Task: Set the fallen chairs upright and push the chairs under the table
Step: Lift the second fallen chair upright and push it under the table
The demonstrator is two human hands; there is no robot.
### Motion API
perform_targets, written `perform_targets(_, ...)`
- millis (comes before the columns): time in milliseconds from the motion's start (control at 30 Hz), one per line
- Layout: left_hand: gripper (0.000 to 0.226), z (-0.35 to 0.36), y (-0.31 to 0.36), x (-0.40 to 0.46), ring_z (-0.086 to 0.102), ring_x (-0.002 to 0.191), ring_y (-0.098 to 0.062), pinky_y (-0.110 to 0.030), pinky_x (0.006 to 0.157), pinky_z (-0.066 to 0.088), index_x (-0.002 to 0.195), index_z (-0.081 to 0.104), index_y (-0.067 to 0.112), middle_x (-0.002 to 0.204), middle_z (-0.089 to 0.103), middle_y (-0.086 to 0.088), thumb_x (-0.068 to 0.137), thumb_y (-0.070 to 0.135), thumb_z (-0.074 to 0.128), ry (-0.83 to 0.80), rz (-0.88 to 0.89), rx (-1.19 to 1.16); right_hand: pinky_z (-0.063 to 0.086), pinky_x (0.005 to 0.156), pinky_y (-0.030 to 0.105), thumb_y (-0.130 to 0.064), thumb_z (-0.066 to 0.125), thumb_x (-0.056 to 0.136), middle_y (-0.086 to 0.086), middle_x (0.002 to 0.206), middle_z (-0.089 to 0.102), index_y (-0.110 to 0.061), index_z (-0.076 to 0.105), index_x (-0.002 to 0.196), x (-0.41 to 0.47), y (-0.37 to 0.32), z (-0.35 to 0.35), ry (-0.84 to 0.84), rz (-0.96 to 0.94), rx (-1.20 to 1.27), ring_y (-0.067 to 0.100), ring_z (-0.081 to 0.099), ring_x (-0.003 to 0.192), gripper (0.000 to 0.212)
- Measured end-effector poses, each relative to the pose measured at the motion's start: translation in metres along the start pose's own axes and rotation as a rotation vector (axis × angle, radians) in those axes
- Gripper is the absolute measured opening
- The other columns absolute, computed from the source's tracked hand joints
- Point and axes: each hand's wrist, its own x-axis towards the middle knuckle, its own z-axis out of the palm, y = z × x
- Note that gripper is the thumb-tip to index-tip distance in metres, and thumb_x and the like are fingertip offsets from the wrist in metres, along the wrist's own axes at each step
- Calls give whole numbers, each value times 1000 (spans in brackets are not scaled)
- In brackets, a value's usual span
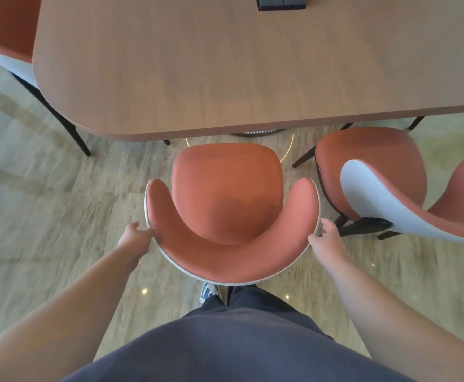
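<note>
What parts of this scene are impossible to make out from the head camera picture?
- Legs of the upright orange middle chair: hidden beneath its own seat.
- Black box on the brown wooden table: cut off by the top edge.
- Orange chair at right: cut off by the right edge.
- Left hand fingers: hidden behind the backrest.
- Floor: blurred.

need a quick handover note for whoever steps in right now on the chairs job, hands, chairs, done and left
Left hand grips the left edge of the curved backrest of the upright orange cushioned chair in the middle; right hand holds its right edge.
That chair stands just short of the brown wooden table, its seat not yet under the top.
The orange chair with a grey shell at the right is upright but turned at an angle, seat only partly under the table.
A third orange chair at the far left sits at the table's end.
Done: no fallen chair in view.
Left: push the middle chair in, then straighten and push in the right one.
</note>
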Motion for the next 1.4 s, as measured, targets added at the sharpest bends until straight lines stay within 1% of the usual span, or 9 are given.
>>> perform_targets(67, 87, 2, 6, 11, 60, 78, -25, -53, 101, 54, 164, 27, 13, 96, 62, -12, 90, 16, 73, 34, -32, -9, 38, 60, 28, -15, 55, 94, 8, 159, 43, -26, 22, 162, 22, -8, -3, -21, 44, -11, 14, 56, 78, 77)
perform_targets(200, 89, 8, 25, 27, 59, 129, -38, -42, 106, 49, 165, 23, 15, 154, 53, -14, 90, 26, 71, 91, -13, 97, 36, 61, 33, -15, 56, 93, 13, 151, 50, -20, 13, 163, 63, -26, -1, -19, 95, -67, 21, 52, 77, 83)
perform_targets(300, 78, 20, 34, 31, 65, 108, -28, -32, 82, 47, 160, 34, 15, 132, 65, -3, 91, 26, 68, 91, 41, 164, 45, 86, 39, -19, 60, 94, 12, 157, 46, -18, 12, 163, 81, -35, 9, 9, 138, -40, 37, 60, 119, 84)
perform_targets(367, 71, 25, 37, 37, 65, 103, -30, -34, 79, 46, 155, 42, 16, 126, 65, -4, 90, 30, 70, 117, 37, 169, 44, 97, 43, -22, 65, 93, 15, 155, 48, -14, 18, 161, 92, -40, 19, 39, 163, -7, 39, 56, 129, 83)
perform_targets(500, 39, 29, 37, 58, 67, 88, -25, -40, 80, 55, 117, 56, 18, 110, 70, -7, 88, 35, 75, 131, -8, 107, 45, 100, 47, -29, 71, 91, 14, 153, 50, -14, 24, 160, 112, -50, 30, 76, 234, 28, 41, 57, 129, 85)
perform_targets(667, 56, 29, 42, 90, 71, 99, -33, -51, 94, 60, 119, 59, 12, 111, 71, -11, 80, 43, 85, 68, -66, 68, 47, 94, 48, -45, 77, 82, 10, 153, 51, -21, 25, 160, 134, -58, 30, 105, 271, -66, 43, 59, 126, 97)
perform_targets(900, 70, 32, 59, 109, 72, 102, -35, -51, 94, 60, 128, 61, 13, 113, 72, -10, 70, 41, 92, 78, -156, 41, 46, 107, 53, -44, 88, 73, 14, 153, 49, -11, 30, 158, 169, -52, 20, -7, 353, -26, 40, 55, 131, 108)
perform_targets(1133, 37, 33, 55, 110, 71, 85, -28, -47, 82, 62, 112, 63, 19, 97, 71, -4, 82, 31, 81, 135, -69, 110, 46, 85, 42, -32, 83, 79, 15, 132, 63, -10, 52, 139, 173, -41, 27, 59, 301, 16, 34, 59, 98, 71)
perform_targets(1400, 26, 29, 55, 113, 72, 83, -27, -42, 75, 62, 108, 67, 19, 94, 74, -4, 84, 26, 76, 140, 13, 142, 49, 86, 42, -27, 78, 83, 8, 114, 69, -15, 63, 119, 175, -38, 25, 101, 180, 5, 34, 62, 93, 41)
